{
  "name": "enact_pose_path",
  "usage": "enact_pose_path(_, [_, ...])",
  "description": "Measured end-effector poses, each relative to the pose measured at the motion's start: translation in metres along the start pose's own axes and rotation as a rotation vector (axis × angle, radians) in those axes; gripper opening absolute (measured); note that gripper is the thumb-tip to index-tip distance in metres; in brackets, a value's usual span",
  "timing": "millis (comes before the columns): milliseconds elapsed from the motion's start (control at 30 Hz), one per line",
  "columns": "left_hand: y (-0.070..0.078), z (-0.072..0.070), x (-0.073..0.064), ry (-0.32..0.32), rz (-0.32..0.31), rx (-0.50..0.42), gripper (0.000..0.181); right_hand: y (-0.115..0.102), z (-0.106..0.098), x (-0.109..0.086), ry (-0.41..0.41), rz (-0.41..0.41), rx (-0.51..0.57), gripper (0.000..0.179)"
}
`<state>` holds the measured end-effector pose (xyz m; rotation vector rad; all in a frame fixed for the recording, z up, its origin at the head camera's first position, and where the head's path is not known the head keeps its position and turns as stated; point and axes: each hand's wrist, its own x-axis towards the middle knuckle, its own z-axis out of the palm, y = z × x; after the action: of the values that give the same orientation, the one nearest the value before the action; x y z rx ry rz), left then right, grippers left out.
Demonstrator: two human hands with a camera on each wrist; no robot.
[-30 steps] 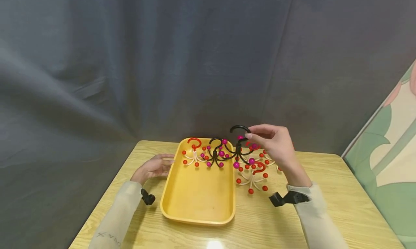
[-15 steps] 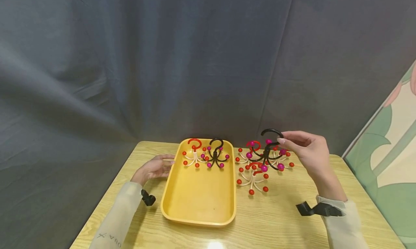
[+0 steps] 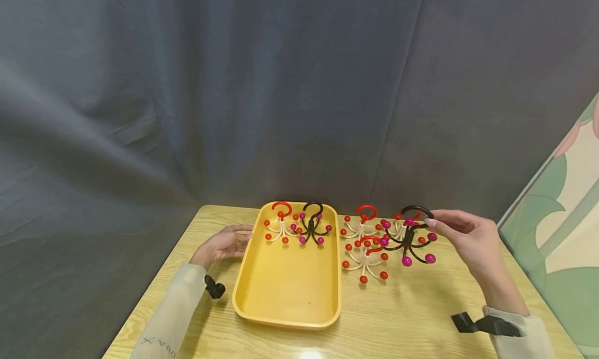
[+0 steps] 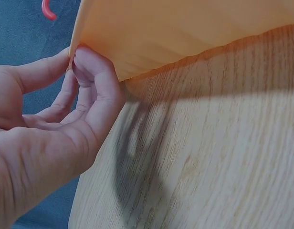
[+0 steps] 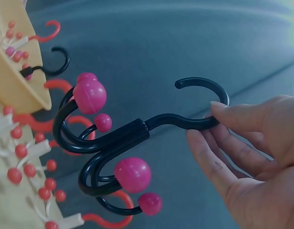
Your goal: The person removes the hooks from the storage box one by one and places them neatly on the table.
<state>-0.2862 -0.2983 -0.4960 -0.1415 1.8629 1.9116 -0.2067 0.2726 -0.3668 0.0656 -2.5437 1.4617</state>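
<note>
My right hand point(image 3: 472, 244) pinches the curved top of a black multi-arm hanging hook point(image 3: 408, 238). In the right wrist view the thumb and fingers of the right hand point(image 5: 252, 148) hold its loop, and pink balls tip its arms. It overlaps a red-and-white hook in the head view. My left hand point(image 3: 225, 244) is at the left rim of a yellow tray point(image 3: 290, 286). Seen from the left wrist, thumb and fingers pinch that tray wall point(image 4: 185, 33). At the tray's far end stand a red-and-white hook point(image 3: 282, 226) and another black hook point(image 3: 311, 225).
Right of the tray, red-and-white hooks stand on the wooden table point(image 3: 393, 317), including a front one point(image 3: 366, 260) and a back one point(image 3: 362, 226). A dark curtain point(image 3: 299, 99) hangs behind. A floral panel point(image 3: 561, 234) borders the right side.
My right hand has carried the black hook rightward and lower, from over the tray's right rim to beyond the front red-and-white hook. The left hand stays on the tray.
</note>
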Motion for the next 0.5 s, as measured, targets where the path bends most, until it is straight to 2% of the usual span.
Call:
enact_pose_path(133, [-0.001,0.001,0.001,0.007,0.003,0.001,0.054,0.015,-0.004,-0.002,0.013,0.020,-0.027,0.042])
enact_pose_path(300, [0.000,0.001,0.002,0.015,-0.003,-0.005,0.053,0.030,-0.003,-0.004,0.030,-0.002,-0.070,0.040])
enact_pose_path(500, [-0.001,0.001,0.002,0.012,-0.010,-0.012,0.055,0.050,0.002,-0.006,0.009,0.001,-0.058,0.040])
